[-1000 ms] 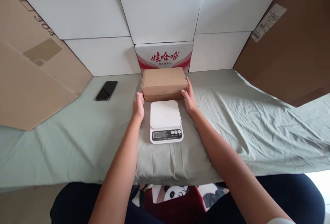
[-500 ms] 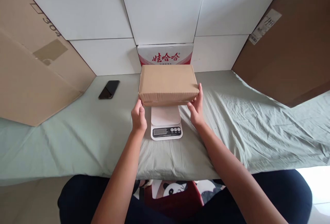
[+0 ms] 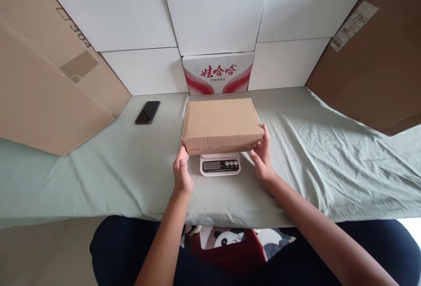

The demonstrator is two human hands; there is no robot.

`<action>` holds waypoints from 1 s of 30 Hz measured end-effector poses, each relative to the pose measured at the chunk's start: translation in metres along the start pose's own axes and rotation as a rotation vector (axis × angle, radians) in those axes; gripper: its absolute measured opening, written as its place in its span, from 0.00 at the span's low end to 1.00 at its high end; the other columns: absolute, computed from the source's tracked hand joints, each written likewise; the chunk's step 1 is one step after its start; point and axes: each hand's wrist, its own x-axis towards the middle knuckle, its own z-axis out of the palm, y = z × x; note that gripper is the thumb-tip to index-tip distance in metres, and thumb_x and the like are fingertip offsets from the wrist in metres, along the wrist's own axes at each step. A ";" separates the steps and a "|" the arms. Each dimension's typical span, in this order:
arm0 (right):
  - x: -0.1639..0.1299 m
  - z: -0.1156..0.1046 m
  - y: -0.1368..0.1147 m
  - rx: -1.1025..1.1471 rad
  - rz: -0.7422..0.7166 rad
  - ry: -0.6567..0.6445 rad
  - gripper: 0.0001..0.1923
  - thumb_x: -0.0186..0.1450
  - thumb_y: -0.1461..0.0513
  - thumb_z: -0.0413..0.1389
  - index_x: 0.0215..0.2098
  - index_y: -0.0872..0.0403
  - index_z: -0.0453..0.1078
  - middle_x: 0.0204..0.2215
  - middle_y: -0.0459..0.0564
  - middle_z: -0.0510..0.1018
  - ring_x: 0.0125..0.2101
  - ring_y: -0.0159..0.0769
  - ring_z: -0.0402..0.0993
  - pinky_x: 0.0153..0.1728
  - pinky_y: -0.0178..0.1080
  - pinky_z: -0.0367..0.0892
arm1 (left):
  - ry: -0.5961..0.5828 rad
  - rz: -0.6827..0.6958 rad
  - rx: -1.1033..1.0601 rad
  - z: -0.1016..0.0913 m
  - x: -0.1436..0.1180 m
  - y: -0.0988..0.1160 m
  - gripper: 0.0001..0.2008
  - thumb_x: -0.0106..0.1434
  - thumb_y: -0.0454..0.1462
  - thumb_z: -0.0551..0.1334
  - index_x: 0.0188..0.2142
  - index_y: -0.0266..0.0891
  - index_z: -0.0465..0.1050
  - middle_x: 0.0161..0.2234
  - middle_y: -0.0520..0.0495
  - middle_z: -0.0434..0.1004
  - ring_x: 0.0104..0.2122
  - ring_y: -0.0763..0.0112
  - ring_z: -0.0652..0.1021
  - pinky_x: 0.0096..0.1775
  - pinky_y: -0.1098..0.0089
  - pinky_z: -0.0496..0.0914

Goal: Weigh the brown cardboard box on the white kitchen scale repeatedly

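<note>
Between both hands is a closed brown cardboard box point(image 3: 222, 119), roughly level over a white kitchen scale point(image 3: 220, 173). My left hand point(image 3: 182, 169) grips the box's lower left corner, and my right hand point(image 3: 263, 154) grips its lower right corner, with fingers under and along the side. The box covers most of the weighing plate. Only the front of the scale shows, with its grey display and round buttons; I can read no digits. Whether the underside of the box touches the plate is hidden.
A black phone point(image 3: 148, 112) lies on the green cloth point(image 3: 128, 176) to the left. Behind stands a white and red carton point(image 3: 219, 73) against white panels point(image 3: 217, 12). Large brown cardboard sheets rise at the left point(image 3: 62, 75) and right point(image 3: 371, 66).
Both hands have brought the box nearer to me and over more of the scale, so the red and white carton behind shows fully. The view has shifted slightly.
</note>
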 end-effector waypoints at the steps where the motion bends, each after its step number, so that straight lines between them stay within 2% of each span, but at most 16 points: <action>1: 0.000 0.001 -0.001 0.006 0.015 0.006 0.45 0.71 0.43 0.57 0.78 0.31 0.39 0.77 0.46 0.53 0.73 0.53 0.61 0.70 0.60 0.66 | 0.003 -0.004 0.000 0.001 0.001 0.000 0.44 0.67 0.69 0.50 0.67 0.43 0.71 0.67 0.36 0.73 0.71 0.46 0.67 0.69 0.52 0.65; 4: 0.000 0.003 -0.005 0.013 0.052 0.031 0.45 0.70 0.42 0.57 0.78 0.32 0.40 0.77 0.48 0.54 0.73 0.56 0.59 0.70 0.62 0.64 | 0.021 -0.016 -0.006 0.002 0.002 0.001 0.43 0.67 0.69 0.50 0.67 0.44 0.72 0.67 0.36 0.73 0.71 0.46 0.68 0.68 0.52 0.66; 10: 0.003 0.006 -0.010 -0.002 0.058 0.042 0.45 0.69 0.41 0.56 0.77 0.31 0.40 0.75 0.49 0.58 0.71 0.57 0.63 0.69 0.64 0.65 | 0.048 -0.026 -0.023 0.003 0.003 0.001 0.42 0.67 0.68 0.51 0.66 0.46 0.73 0.66 0.36 0.74 0.70 0.48 0.70 0.67 0.53 0.67; 26: 0.012 0.007 -0.018 -0.024 0.094 0.066 0.47 0.68 0.38 0.55 0.78 0.38 0.43 0.76 0.51 0.56 0.74 0.60 0.55 0.72 0.65 0.59 | 0.041 -0.034 0.015 0.006 0.005 0.006 0.44 0.66 0.69 0.51 0.67 0.43 0.72 0.66 0.36 0.75 0.70 0.46 0.70 0.67 0.53 0.67; 30: 0.014 0.010 -0.023 -0.024 0.117 0.071 0.49 0.67 0.37 0.55 0.78 0.38 0.39 0.75 0.51 0.56 0.74 0.60 0.55 0.73 0.65 0.58 | 0.031 -0.021 -0.008 0.008 0.004 0.009 0.44 0.64 0.69 0.55 0.66 0.45 0.72 0.66 0.36 0.74 0.70 0.44 0.69 0.67 0.52 0.67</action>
